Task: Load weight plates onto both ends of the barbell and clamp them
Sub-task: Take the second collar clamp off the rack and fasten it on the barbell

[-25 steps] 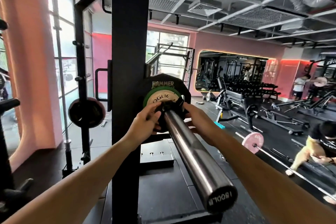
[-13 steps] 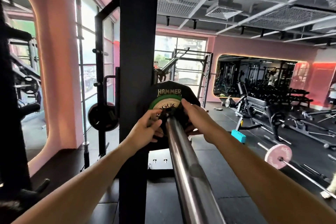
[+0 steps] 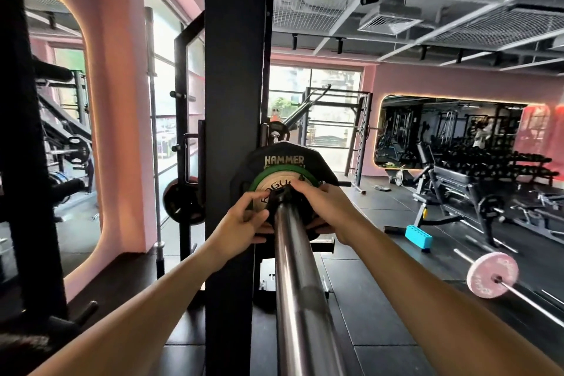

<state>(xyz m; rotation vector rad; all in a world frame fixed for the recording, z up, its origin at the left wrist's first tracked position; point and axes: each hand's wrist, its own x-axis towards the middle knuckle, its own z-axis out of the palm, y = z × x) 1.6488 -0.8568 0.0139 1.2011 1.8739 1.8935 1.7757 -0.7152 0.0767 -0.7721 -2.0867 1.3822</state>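
The steel barbell sleeve [image 3: 300, 284] runs away from me toward the rack. On it sit a large black plate [image 3: 283, 159] marked HAMMER and, in front of it, a smaller green-rimmed plate [image 3: 274, 184] marked ROGUE. A black clamp [image 3: 279, 198] sits on the sleeve against the green plate. My left hand [image 3: 242, 223] grips the clamp from the left. My right hand [image 3: 328, 207] holds it from the right, fingers curled over the top. Most of the clamp is hidden by my hands.
The black rack upright [image 3: 235, 101] stands just left of the sleeve. A black plate [image 3: 183, 204] hangs on a storage peg at left. At right lie a pink-plated barbell [image 3: 493, 275], a blue block [image 3: 418, 236], benches and a dumbbell rack [image 3: 494, 162].
The view has lifted and swung left, so the sleeve's end has left the frame. Both hands stay at the clamp against the green plate, and my right hand's fingers now reach over its top.
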